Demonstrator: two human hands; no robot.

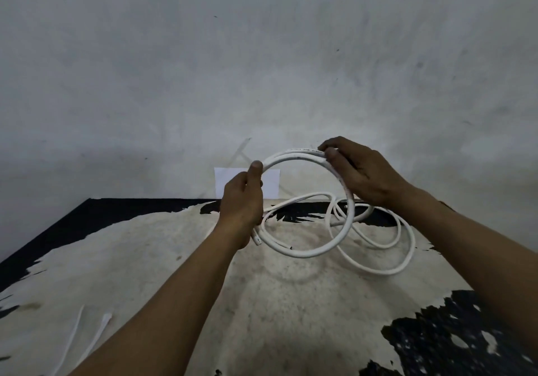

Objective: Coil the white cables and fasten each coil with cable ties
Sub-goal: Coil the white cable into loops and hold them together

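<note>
**Worn table, one loop up: match every turn to the first**

Worn black table (291, 303) under a bare grey wall (262, 55) is your bench. The cable (314, 252) is half raised from it: a loop of about two turns stands in the air between your hands, and the rest lies in loose curves on the table behind and to the right.

Your left hand (241, 204) is curled round the loop's left side, thumb up along it. Your right hand (364, 172) pinches the top of the loop between thumb and fingers.

Anchor with the left and feed with the right, sizing each new turn to the first. Roll the cable slightly as it comes round so it lies untwisted. Two ties (100, 329) lie at the table's near left, probably best left until the slack is in.
</note>
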